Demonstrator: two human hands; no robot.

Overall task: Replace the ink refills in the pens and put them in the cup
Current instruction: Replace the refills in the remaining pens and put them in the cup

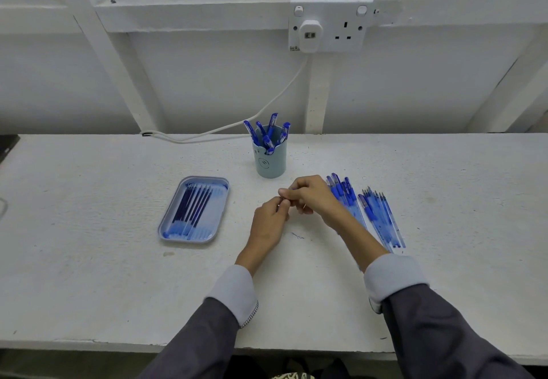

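On a white table (pixel 89 289), the left hand (pixel 268 224) and right hand (pixel 311 197) are seen with fingers curled and tips touching. Whatever is pinched between them is hidden and cannot be told. Loose pens (pixel 345 194) lie just right of the fingers, partly covered by the wrist, a tray (pixel 219 197) of refills (pixel 192 206) lies left, and the cup (pixel 271 159) stands just beyond.

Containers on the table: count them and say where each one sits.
2. The cup stands upright toward the back of the table, with pens in it. The tray lies nearer and to its left, holding refills. Nothing seems to hide another.
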